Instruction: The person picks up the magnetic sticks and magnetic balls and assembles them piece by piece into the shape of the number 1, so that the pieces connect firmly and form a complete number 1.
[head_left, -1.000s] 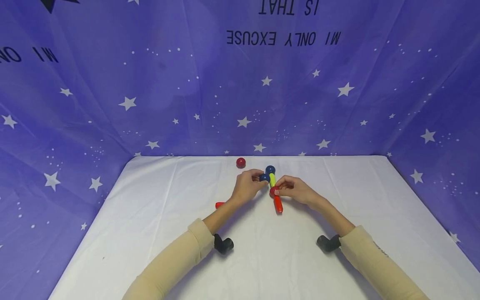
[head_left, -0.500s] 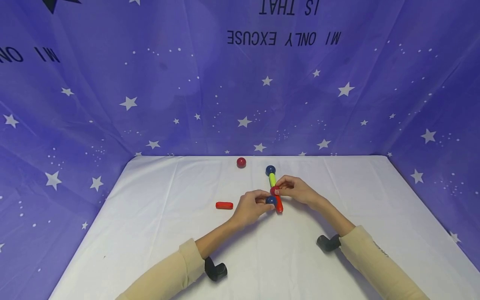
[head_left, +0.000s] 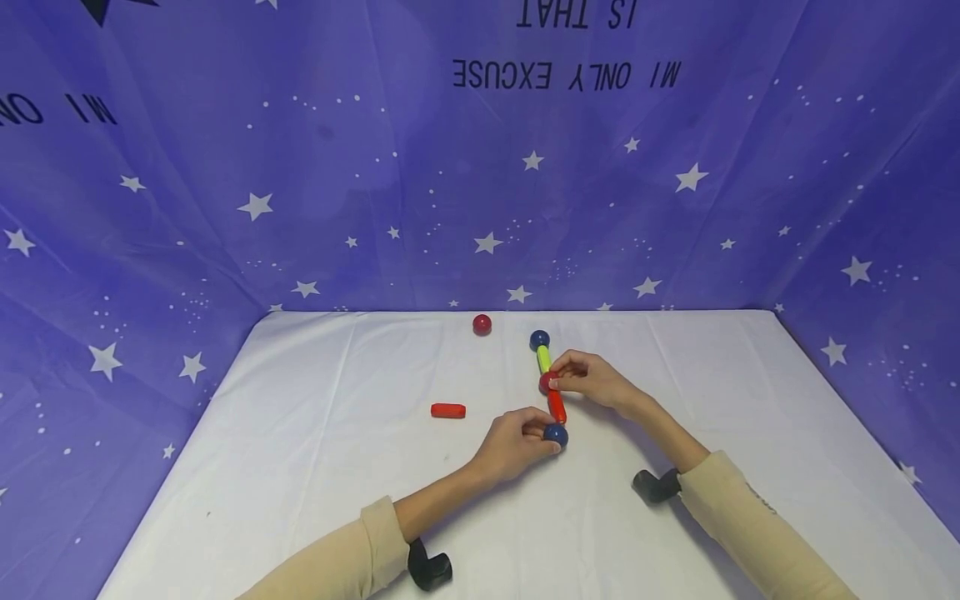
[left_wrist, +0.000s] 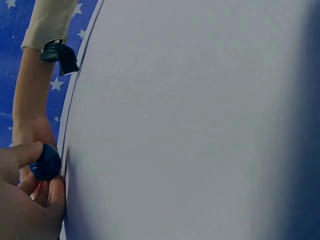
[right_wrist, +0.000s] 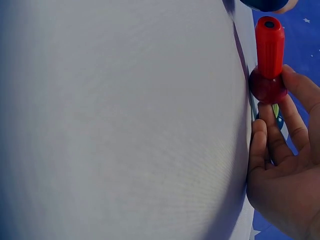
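Observation:
My left hand (head_left: 517, 446) pinches a blue ball (head_left: 556, 436) between thumb and fingers, just off the near end of a red rod (head_left: 557, 407). In the right wrist view a small gap shows between this blue ball (right_wrist: 265, 4) and the rod's dark-tipped end (right_wrist: 269, 25). My right hand (head_left: 596, 385) pinches the red ball (right_wrist: 269, 86) at the rod's other end. Beyond that ball a yellow-green rod (head_left: 543, 360) runs to a second blue ball (head_left: 539, 340), making one line. My right fingers partly hide the red ball.
A loose red ball (head_left: 482, 325) sits near the back edge of the white-covered table (head_left: 360, 500). A second red rod (head_left: 448, 411) lies left of the hands. Purple star-printed cloth (head_left: 420, 167) hangs behind and at both sides.
My left hand has carried its blue ball from beside the yellow-green rod toward the near end of the red rod, uncovering the loose red rod. My right hand has stayed in place.

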